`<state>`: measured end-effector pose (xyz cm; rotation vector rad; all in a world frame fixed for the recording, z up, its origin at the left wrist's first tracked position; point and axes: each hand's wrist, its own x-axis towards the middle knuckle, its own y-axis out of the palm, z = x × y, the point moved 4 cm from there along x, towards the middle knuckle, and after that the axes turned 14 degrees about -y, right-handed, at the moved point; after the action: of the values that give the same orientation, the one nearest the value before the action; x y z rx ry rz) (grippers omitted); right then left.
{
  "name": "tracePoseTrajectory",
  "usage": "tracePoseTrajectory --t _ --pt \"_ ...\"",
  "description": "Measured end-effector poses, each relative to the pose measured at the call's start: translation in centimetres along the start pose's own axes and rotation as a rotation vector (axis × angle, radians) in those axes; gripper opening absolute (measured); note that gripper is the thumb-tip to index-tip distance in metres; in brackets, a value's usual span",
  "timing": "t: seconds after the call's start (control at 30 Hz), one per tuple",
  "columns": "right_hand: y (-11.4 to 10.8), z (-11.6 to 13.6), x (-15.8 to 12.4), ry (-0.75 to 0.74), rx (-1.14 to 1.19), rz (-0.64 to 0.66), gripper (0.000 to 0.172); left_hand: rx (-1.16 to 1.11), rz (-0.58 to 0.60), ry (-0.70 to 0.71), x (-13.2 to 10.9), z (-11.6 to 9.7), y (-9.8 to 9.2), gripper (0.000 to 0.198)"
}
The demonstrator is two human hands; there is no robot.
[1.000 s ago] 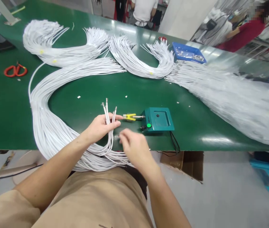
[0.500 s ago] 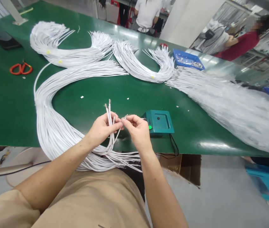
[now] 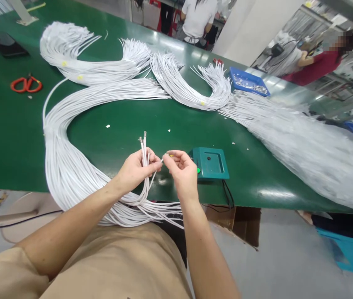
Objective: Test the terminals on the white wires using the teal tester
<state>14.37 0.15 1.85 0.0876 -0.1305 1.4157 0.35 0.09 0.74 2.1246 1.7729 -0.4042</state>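
Note:
My left hand point(image 3: 139, 167) is closed round several white cables point(image 3: 145, 150), whose stripped, frayed ends point up above the fingers. One cable end leads across to my right hand point(image 3: 183, 169), which pinches its tip between thumb and fingertips; a small yellow bit shows there. Both hands are close together over the table's near edge. Just to the right of the right hand sits a small teal machine point(image 3: 212, 162) with a green button. A long bundle of white cables point(image 3: 66, 151) curves from the back of the table down under my left forearm.
More white cable bundles point(image 3: 101, 72) lie at the back of the green table point(image 3: 126, 120). A blue tray point(image 3: 247, 79) holds small metal parts. Red-handled scissors point(image 3: 26, 84) and a black phone point(image 3: 6, 45) are at left. Plastic-covered cables point(image 3: 313, 145) spread rightward. Two people are beyond.
My right hand has moved slightly away from the left, uncovering a short stretch of cable and a yellow bit at its fingertips. The left hand keeps its hold; the view has shifted slightly.

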Motion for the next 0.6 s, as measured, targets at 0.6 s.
tracePoseTrajectory --t 0.6 --pt "1.5 -1.4 0.6 0.341 0.629 0.097 0.023 -0.13 0.23 0.003 0.4 0.0 0.8 0.032"
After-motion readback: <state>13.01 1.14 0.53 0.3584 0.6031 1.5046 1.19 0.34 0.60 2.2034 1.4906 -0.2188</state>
